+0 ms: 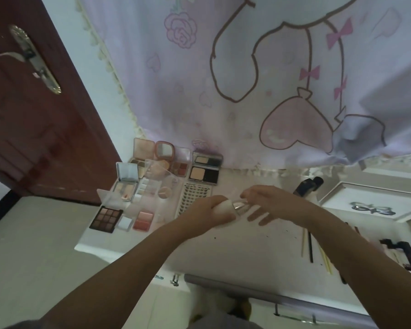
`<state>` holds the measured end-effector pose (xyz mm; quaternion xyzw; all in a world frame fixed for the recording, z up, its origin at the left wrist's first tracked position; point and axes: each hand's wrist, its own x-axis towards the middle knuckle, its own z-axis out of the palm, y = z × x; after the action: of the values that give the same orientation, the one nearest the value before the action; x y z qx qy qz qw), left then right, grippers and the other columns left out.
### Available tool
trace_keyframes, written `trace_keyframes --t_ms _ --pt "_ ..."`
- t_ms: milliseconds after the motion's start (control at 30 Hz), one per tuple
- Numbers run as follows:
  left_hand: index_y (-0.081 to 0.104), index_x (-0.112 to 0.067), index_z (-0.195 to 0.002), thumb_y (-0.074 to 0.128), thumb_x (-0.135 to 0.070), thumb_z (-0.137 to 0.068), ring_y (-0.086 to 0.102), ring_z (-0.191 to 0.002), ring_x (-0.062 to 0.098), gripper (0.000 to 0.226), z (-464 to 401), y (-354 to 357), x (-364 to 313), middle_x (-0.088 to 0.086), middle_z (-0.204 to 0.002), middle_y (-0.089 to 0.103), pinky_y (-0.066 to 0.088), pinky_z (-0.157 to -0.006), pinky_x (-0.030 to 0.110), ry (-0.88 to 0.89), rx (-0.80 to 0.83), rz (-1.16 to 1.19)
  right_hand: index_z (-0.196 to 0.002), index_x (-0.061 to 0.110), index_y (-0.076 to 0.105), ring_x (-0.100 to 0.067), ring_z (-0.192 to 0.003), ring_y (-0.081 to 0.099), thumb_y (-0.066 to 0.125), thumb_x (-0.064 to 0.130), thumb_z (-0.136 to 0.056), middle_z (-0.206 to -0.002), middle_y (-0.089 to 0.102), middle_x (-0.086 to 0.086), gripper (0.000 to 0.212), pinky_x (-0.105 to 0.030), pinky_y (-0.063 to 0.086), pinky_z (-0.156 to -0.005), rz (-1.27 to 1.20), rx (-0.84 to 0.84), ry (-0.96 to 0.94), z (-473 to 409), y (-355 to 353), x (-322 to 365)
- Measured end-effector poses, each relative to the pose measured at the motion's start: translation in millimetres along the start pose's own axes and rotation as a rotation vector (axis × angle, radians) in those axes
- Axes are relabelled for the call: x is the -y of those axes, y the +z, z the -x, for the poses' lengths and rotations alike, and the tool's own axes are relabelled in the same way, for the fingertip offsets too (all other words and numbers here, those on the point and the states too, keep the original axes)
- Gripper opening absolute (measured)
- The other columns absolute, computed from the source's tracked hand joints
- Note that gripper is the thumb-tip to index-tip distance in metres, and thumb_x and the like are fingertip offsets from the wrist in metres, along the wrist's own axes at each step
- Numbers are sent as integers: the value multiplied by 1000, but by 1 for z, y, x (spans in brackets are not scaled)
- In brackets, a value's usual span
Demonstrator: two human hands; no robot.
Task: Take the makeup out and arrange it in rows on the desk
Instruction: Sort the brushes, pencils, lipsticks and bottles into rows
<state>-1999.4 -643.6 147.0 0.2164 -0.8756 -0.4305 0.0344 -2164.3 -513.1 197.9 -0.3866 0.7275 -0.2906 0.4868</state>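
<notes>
A left hand (209,211) grips a white bottle (226,207) while the right hand (268,203), fingers loosely spread, pinches its silver neck, beside the lash card (195,195), apparently readying it for the rows.

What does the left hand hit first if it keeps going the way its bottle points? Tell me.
Likely the right hand: the left hand grips a white bottle whose silvery end aims right at it, and the right fingers seem to be already at that end.

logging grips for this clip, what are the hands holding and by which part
The left hand grips a small white bottle around its body; the right hand pinches its silvery cap end.
</notes>
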Motion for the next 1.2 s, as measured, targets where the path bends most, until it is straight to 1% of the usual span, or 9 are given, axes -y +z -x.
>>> trace_keyframes --t_ms 100,200,433,600,667,800,933,1067,1200 --pt "57 -27 -113 63 -45 -83 58 -88 14 35 2 1 -5 -4 -103 64 49 -80 35 105 -21 -241 -98 18 62 -6 -54 63 31 61 -93 -76 73 3 54 -18 43 -50 210 24 158 -1 10 5" --pt "55 -25 -118 62 -42 -84 57 -93 16 39 6 3 -5 -2 -109 62 49 -85 37 114 33 -220 -97 24 55 -5 -62 59 50 49 -91 -84 68 6 26 -17 43 -51 300 -15 61 -2 12 1" --pt "59 -25 -105 63 -34 -86 62 -85 12 21 4 2 8 -3 -95 62 55 -64 23 -152 312 356 -113 30 58 -5 -94 53 59 24 -91 -101 58 16 23 -13 41 -78 550 -58 -267 3 12 0" --pt "58 -19 -111 56 -33 -91 63 -101 22 24 -14 2 31 8 -109 64 53 -87 32 -419 551 647 -111 34 55 1 -95 50 56 24 -92 -103 55 20 21 -11 40 -81 460 -237 -297 1 -6 -21" --pt "61 -25 -104 59 -33 -89 63 -94 17 17 -24 8 37 2 -102 66 54 -83 30 -403 411 619 -109 34 53 4 -94 53 56 22 -92 -104 57 18 21 -6 43 -73 225 -334 -171 -9 -20 -35" --pt "66 -25 -96 61 -37 -88 66 -81 9 15 -58 26 39 0 -96 70 53 -79 29 -360 16 486 -122 14 52 -19 -97 62 59 13 -92 -112 61 -8 31 -24 51 -68 -517 -346 160 -47 -28 -63" --pt "67 -18 -95 63 -38 -86 67 -83 16 22 -101 33 38 -1 -86 69 56 -80 36 -375 -177 388 -97 9 57 -19 -71 63 55 4 -92 -88 61 -11 7 -29 48 -64 -880 -385 324 -91 -28 -75" --pt "62 -21 -78 65 -30 -83 59 -66 11 11 -140 40 43 -9 -67 61 44 -58 22 -413 -327 261 -90 9 58 -10 -52 54 54 3 -91 -76 57 -9 7 -21 41 -51 -722 -363 336 -138 -38 -79" --pt "62 -7 -86 60 -35 -87 62 -78 27 28 -172 52 50 9 -83 66 49 -70 35 -458 -435 274 -103 10 58 -12 -59 50 58 10 -90 -81 57 -7 13 -20 38 -51 -459 -437 317 -181 -47 -85"
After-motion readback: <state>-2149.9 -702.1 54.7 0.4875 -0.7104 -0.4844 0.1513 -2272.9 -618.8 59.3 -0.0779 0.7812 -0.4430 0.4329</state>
